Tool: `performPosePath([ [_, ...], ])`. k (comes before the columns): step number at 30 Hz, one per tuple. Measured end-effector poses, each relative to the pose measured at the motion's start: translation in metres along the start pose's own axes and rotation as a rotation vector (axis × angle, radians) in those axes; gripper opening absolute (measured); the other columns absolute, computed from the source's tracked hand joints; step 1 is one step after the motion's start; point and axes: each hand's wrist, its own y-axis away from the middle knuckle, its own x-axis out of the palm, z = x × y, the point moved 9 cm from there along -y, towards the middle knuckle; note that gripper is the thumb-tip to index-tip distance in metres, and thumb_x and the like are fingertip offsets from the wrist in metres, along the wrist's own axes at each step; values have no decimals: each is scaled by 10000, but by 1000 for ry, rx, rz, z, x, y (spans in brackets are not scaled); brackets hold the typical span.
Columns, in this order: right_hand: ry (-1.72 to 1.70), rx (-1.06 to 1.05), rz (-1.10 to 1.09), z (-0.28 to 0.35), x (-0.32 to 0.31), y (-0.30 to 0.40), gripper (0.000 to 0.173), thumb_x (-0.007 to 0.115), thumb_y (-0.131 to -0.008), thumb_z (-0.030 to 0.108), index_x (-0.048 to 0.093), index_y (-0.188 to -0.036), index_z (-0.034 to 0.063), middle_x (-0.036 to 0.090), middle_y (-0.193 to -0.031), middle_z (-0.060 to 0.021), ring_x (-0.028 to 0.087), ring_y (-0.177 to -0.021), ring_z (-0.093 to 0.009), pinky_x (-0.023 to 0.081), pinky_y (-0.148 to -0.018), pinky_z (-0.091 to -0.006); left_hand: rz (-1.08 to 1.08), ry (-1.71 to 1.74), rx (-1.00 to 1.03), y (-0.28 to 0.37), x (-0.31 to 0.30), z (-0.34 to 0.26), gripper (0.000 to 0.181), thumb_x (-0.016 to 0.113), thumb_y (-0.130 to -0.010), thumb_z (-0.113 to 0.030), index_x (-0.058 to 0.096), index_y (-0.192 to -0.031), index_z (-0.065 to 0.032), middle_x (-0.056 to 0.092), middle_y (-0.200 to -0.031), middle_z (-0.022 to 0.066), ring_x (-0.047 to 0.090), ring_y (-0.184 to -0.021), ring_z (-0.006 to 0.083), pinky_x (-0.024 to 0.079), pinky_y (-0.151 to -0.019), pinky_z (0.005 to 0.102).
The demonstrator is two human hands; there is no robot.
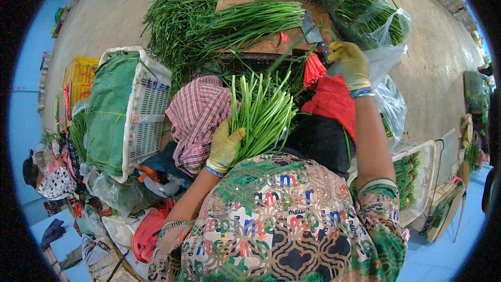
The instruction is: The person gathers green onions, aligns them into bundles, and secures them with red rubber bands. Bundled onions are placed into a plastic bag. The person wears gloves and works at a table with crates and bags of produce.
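My left hand (226, 143), in a yellowed glove, is closed around a bunch of green stalks (260, 113), likely garlic chives, in front of my chest. The cut ends fan upward and away from me. My right hand (349, 62), gloved too, is raised beside the right edge of a wooden board (270, 43). Its fingers are curled and blurred, and whether they grip anything is unclear. Close to them are a cleaver (312, 31) with a dark handle, lying on the board, and a bundle of red ties (314, 70) hanging at its edge. More stalks (254, 21) lie across the board.
A heap of greens (184, 11) spreads left of the board. Plastic-wrapped greens (368, 11) stand to its right. A white crate (146, 113) with green cloth stands at left; another white crate (426, 180) holds tied bunches at right. Checked cloth (201, 117) covers one knee, red cloth (332, 100) the other.
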Motion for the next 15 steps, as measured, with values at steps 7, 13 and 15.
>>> performPosePath([
  [7,321,-143,280,48,24,25,372,524,-930,103,537,-1293,24,659,-1082,-73,628,-954,-148,485,-820,-285,53,347,-202,-4,-3,18,415,594,-898,-87,484,-1282,24,602,-1138,53,544,-989,119,433,-896,259],
  [13,-196,377,529,-39,147,58,560,329,-1003,483,523,-1325,69,545,-1321,-85,446,-1261,-173,276,-1098,-301,314,408,-297,-15,8,20,571,667,-860,-189,431,-1326,42,568,-1214,97,544,-1074,165,429,-937,281],
  [15,-456,421,735,-15,188,98,619,347,-989,518,484,-1347,33,517,-1343,-76,512,-1116,-124,388,-983,-306,434,368,-325,-13,15,11,611,685,-850,-233,424,-1329,43,566,-1218,105,544,-1083,167,431,-940,283],
])
